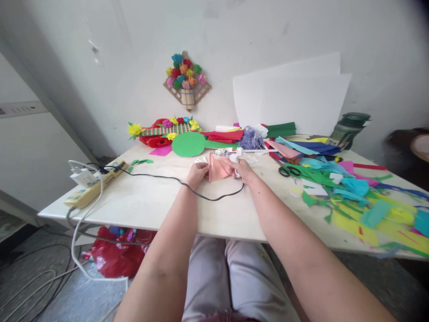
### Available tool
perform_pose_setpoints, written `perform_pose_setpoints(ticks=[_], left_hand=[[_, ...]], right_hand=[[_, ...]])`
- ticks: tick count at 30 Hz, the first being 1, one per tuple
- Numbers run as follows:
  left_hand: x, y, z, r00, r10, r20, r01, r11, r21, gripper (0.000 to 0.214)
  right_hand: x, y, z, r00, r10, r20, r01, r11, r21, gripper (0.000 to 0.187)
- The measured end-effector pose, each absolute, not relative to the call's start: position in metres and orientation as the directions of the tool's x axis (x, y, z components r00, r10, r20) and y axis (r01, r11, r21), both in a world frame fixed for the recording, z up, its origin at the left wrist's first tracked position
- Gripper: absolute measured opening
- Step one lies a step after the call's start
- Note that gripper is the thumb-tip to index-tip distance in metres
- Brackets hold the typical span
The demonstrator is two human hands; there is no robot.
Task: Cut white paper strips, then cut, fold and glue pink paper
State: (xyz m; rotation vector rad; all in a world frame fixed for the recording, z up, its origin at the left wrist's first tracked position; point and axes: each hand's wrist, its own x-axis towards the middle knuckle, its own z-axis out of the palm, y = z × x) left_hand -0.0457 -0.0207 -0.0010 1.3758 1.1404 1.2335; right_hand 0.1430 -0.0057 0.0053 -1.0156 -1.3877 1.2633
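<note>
A piece of salmon-pink crepe paper [219,168] is stretched between my two hands, just above the white table [150,203]. My left hand [198,173] pinches its left edge, which looks folded or rolled. My right hand [242,171] is closed round a white glue gun [238,154], whose tip points left over the paper's upper edge. The right fingers also touch the right side of the paper. From the gun a black cord [181,182] runs left across the table. Behind the paper lies a round green card piece [188,144] with a long green strip.
A power strip [97,184] with a white charger lies at the left edge. On the right are black scissors [289,171], heaped coloured paper scraps [355,188] and a dark green bottle [350,127]. A flower-decorated strip [164,130] and purple yarn [250,137] sit at the back.
</note>
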Motion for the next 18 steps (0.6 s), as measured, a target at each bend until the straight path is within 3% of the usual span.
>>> perform_pose_setpoints(ticks=[18], left_hand=[[-0.0460, -0.0189, -0.0022, 0.021, 0.990, 0.137, 0.059, -0.138, 0.989, 0.023]], right_hand=[[0.1422, -0.0071, 0.0068, -0.210, 0.970, 0.126, 0.012, 0.131, -0.991, 0.034]])
